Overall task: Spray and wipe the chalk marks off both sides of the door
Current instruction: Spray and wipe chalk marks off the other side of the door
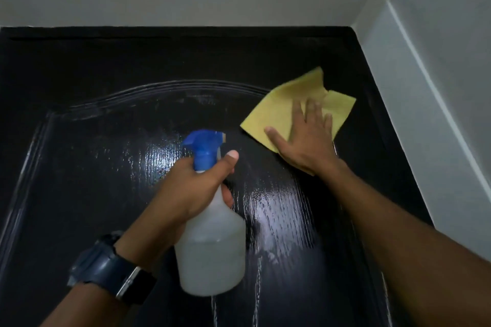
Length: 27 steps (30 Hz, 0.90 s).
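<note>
Your left hand [196, 188] holds the spray bottle [212, 241] in front of the door [106, 167], near the middle of its arched panel, with the nozzle [204, 141] uppermost and your thumb up beside the bottle's neck. Up and to the right, well apart from the bottle, your right hand [305, 141] lies flat on the cloth [297, 103], pressing it against the door close to the door's right edge. The cloth reaches out beyond your fingers toward the door's top. A watch [111, 271] sits on your left wrist. Wall [438, 87] runs above the door and down its right side.
</note>
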Each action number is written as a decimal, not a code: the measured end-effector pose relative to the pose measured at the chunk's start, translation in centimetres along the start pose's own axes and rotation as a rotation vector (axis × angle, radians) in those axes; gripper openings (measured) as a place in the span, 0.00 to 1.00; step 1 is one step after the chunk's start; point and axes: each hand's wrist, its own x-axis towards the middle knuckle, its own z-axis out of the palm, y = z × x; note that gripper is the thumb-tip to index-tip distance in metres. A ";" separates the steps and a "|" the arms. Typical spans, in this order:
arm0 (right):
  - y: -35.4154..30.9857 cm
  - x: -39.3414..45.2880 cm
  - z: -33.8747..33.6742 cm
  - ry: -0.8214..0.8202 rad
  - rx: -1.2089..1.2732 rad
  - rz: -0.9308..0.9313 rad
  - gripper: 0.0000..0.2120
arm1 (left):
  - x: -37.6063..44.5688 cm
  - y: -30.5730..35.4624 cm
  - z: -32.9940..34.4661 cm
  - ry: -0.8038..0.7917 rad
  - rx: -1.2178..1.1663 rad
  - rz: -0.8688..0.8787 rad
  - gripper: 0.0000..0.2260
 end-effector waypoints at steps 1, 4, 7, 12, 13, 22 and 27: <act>-0.1 0.3 0.2 0.001 -0.001 -0.003 0.49 | 0.0 0.0 0.2 0.008 -0.004 0.004 0.19; 0.2 -3.2 1.1 0.039 0.017 -0.036 0.47 | -1.0 -0.8 0.9 -0.008 -0.017 -0.003 0.21; 0.8 -10.5 2.1 0.059 0.069 -0.069 0.45 | -3.1 -2.6 0.9 -0.030 -0.034 -0.066 0.22; 2.8 -27.5 2.8 -0.090 0.110 -0.081 0.44 | -7.7 -4.8 -0.5 0.028 0.010 -0.096 0.21; 3.2 -30.1 2.9 -0.113 0.090 -0.074 0.44 | -8.8 -5.2 -0.7 0.035 0.027 -0.088 0.22; 1.3 -16.0 1.6 -0.056 0.051 -0.082 0.47 | -11.8 -6.4 0.5 0.087 0.016 -0.027 0.21; 1.8 -21.0 2.5 -0.019 0.086 -0.144 0.42 | -12.8 -7.2 0.4 0.163 -0.024 -0.023 0.21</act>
